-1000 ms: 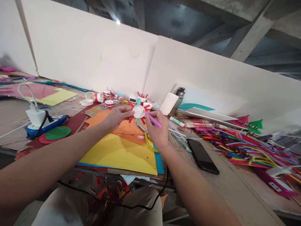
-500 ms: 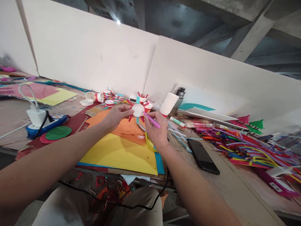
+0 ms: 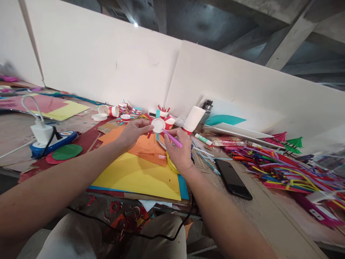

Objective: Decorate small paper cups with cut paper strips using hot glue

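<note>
you are pinching a white paper-cup base [image 3: 157, 126] with red and teal strips [image 3: 157, 113] in your left hand [image 3: 138, 131]; it is sitting between both hands. your right hand [image 3: 179, 148] is gripping a purple pen [image 3: 174, 139], its tip pointing at the rim. a black smartphone [image 3: 233, 179] is lying right of that hand.

Head view: from the person's head, facing forward and down
Near: forearms [image 3: 88, 164], knees [image 3: 75, 237]
Midway: left hand [image 3: 134, 133], right hand [image 3: 181, 151], table [image 3: 16, 131]
Far: white panels [image 3: 107, 57], ceiling [image 3: 205, 28]
</note>
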The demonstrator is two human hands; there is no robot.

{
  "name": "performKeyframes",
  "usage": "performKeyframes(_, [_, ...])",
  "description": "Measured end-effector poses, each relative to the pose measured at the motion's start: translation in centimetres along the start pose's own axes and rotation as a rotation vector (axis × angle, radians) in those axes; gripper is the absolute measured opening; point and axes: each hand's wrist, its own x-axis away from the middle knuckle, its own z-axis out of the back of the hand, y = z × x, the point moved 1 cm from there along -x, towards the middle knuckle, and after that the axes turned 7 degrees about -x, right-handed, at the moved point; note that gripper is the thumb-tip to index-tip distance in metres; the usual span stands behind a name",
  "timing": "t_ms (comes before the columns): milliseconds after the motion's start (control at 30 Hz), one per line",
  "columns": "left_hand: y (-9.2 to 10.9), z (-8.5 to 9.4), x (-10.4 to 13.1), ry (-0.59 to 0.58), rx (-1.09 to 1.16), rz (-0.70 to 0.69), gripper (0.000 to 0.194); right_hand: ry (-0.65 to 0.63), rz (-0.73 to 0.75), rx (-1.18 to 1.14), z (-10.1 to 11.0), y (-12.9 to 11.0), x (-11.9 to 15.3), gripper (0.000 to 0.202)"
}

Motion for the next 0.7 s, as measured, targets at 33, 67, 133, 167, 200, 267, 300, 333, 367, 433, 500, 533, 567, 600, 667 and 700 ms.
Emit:
performKeyframes(33, [0.01, -0.03, 0.00, 0.003, 0.000, 0.001, 0.025, 0.000, 0.005, 0.001, -0.02, 0.00, 0.01, 0.004])
performKeyframes(67, [0.02, -0.05, 0.00, 0.007, 0.001, 0.000, 0.026, 0.000, 0.009, 0.003, -0.05, 0.01, 0.03, 0.004])
performKeyframes(133, [0.04, -0.10, 0.00, 0.021, 0.000, 0.000, 0.026, -0.004, 0.017, 0.006, -0.10, -0.01, 0.09, 0.004])
performKeyframes(167, [0.05, -0.11, 0.00, 0.030, -0.002, 0.001, 0.027, -0.007, 0.018, 0.006, -0.13, -0.04, 0.13, 0.005])
performKeyframes(200, [0.06, -0.13, -0.01, 0.041, -0.004, 0.002, 0.028, -0.009, 0.018, 0.006, -0.15, -0.09, 0.16, 0.005])
performKeyframes(267, [0.07, -0.15, 0.00, 0.056, -0.010, 0.004, 0.029, -0.014, 0.014, 0.004, -0.16, -0.24, 0.21, 0.006])
performKeyframes(300, [0.08, -0.17, 0.01, 0.057, -0.015, 0.005, 0.029, -0.016, 0.010, 0.002, -0.16, -0.32, 0.23, 0.007])
performKeyframes(333, [0.10, -0.18, 0.03, 0.058, -0.021, 0.006, 0.029, -0.020, 0.005, -0.001, -0.16, -0.40, 0.24, 0.007])
performKeyframes(367, [0.12, -0.19, 0.05, 0.060, -0.028, 0.006, 0.029, -0.025, 0.002, -0.004, -0.16, -0.47, 0.25, 0.007])
performKeyframes(433, [0.17, -0.21, 0.10, 0.064, -0.041, 0.008, 0.030, -0.036, -0.001, -0.007, -0.16, -0.57, 0.26, 0.007])
performKeyframes(500, [0.23, -0.24, 0.12, 0.062, -0.047, 0.010, 0.030, -0.043, 0.000, -0.004, -0.18, -0.61, 0.28, 0.007])
performKeyframes(533, [0.25, -0.26, 0.13, 0.060, -0.046, 0.011, 0.030, -0.046, 0.003, -0.002, -0.20, -0.62, 0.29, 0.007])
performKeyframes(567, [0.26, -0.28, 0.12, 0.058, -0.043, 0.010, 0.030, -0.047, 0.006, 0.001, -0.22, -0.64, 0.31, 0.006])
performKeyframes(600, [0.26, -0.31, 0.12, 0.057, -0.037, 0.009, 0.029, -0.048, 0.010, 0.003, -0.25, -0.66, 0.33, 0.006])
performKeyframes(667, [0.25, -0.37, 0.11, 0.057, -0.025, 0.007, 0.028, -0.048, 0.016, 0.004, -0.31, -0.74, 0.38, 0.006])
performKeyframes(700, [0.23, -0.40, 0.10, 0.057, -0.021, 0.007, 0.028, -0.047, 0.016, 0.003, -0.35, -0.79, 0.40, 0.006])
